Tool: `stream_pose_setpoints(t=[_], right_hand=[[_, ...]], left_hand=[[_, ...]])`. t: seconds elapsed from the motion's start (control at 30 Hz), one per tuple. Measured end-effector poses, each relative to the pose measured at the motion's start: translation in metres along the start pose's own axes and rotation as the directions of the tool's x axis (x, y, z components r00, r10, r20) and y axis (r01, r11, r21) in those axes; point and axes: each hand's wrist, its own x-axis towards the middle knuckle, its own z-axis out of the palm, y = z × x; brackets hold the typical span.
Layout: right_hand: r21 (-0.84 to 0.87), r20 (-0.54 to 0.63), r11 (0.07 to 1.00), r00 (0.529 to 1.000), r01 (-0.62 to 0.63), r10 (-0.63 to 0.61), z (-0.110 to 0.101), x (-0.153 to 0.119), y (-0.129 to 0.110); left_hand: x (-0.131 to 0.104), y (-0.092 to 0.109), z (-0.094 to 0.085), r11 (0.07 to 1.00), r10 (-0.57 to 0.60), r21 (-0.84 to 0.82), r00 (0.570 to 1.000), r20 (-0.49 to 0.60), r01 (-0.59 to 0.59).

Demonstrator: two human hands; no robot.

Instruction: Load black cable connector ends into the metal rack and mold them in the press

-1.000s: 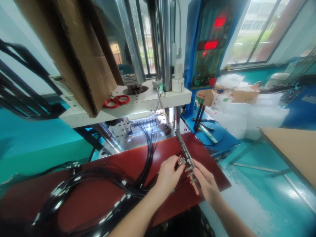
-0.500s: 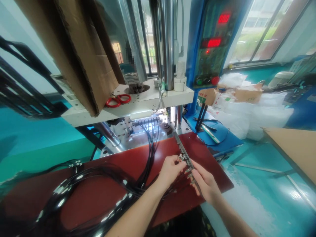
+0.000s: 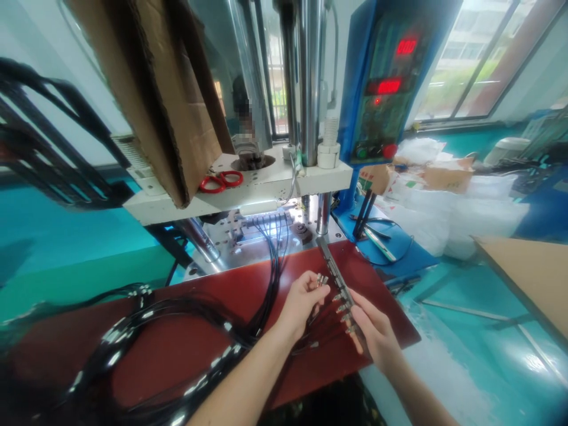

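My left hand (image 3: 306,299) is closed on a few small metal cable connectors (image 3: 322,279), their tips poking out above the thumb and fingers. Just right of it, my right hand (image 3: 375,328) grips a long dark metal bar (image 3: 333,266), tilted with its far end toward the machine. More connectors (image 3: 344,309) sit along the lower part of that bar, with thin cables running off to the left. A small gap separates my left fingers from the bar. Both hands are over the dark red board (image 3: 213,355).
A thick bundle of black cables (image 3: 115,343) loops over the board's left. Behind stands a press holding a lit mould (image 3: 261,228) with cables in it. Red-handled scissors (image 3: 222,181) and a cardboard box (image 3: 177,118) rest on its white plate (image 3: 306,182). Tools (image 3: 379,244) lie on a blue shelf.
My left hand has drawn back slightly from the bar, with connectors now showing clear of it. My right hand still holds the bar. The whole view has shifted a little.
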Motion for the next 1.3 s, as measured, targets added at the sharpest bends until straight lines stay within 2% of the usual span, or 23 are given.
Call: stream_pose_setpoints(t=[0.2,0.37,0.57,0.7,0.83,1.07,1.3], right_hand=[[0.025,0.062,1.0,0.998,0.001,-0.003,-0.004,0.0,0.0],[0.003,0.086,1.0,0.996,-0.003,0.003,-0.005,0.0,0.0],[-0.199,0.114,0.978,0.993,0.067,-0.045,-0.002,0.002,0.004],[-0.105,0.083,0.994,0.997,0.016,-0.007,-0.002,0.003,0.001],[-0.033,0.091,0.999,0.996,-0.002,0.005,-0.003,0.003,-0.002],[-0.056,0.164,0.998,0.986,0.001,0.008,-0.007,0.003,-0.002],[-0.094,0.192,0.995,0.981,-0.018,0.036,-0.008,0.005,0.003]], left_hand=[[0.002,0.008,0.002,0.985,-0.13,0.12,0.991,0.027,0.126],[0.007,0.012,0.002,0.976,-0.184,0.126,0.983,0.029,0.179],[0.008,0.006,0.002,0.989,-0.117,0.093,0.993,-0.025,0.119],[0.004,0.002,-0.001,0.994,-0.061,0.09,0.998,-0.003,0.061],[0.003,0.001,-0.007,1.0,-0.003,0.005,0.995,-0.095,0.003],[0.007,0.004,-0.008,0.999,-0.035,0.036,0.994,-0.104,0.039],[0.012,0.005,-0.011,0.997,-0.008,0.072,0.997,-0.079,0.013]])
